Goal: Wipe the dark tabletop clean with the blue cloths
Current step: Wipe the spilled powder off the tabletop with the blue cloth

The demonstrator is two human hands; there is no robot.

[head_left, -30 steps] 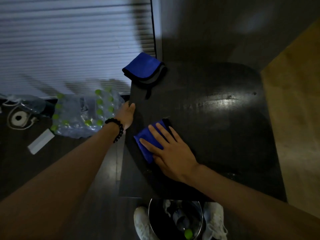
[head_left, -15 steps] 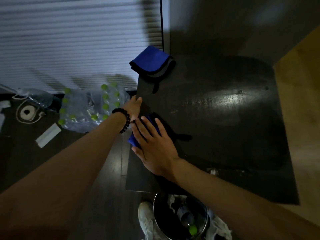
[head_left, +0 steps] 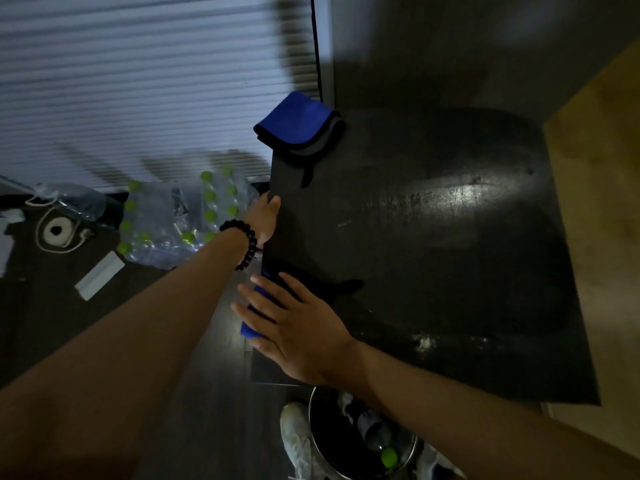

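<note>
Head view showed the right hand (head_left: 298,327) flat on a blue cloth (head_left: 254,315) at the left edge of the dark counter (head_left: 450,271), fingers (head_left: 256,289) spread and released rather than clenched, pressing the cloth down with no grasp around it. Part of the cloth stuck out past the fingertips, over the counter's edge. The left hand (head_left: 265,218) lay just beyond those fingers, farther along the same edge, its fingers curled loosely against the side of the counter; how firmly it held could not be told. A black bead bracelet (head_left: 244,242) circled the left wrist. A second blue cloth (head_left: 298,121), folded, sat well beyond both hands on the far left corner, overhanging it. White specks (head_left: 424,341) lay on the counter to the right of the right wrist. On the floor left of the left hand was a pack of bottles (head_left: 183,218) with green caps. A bin (head_left: 360,441) stood under the right forearm.
</note>
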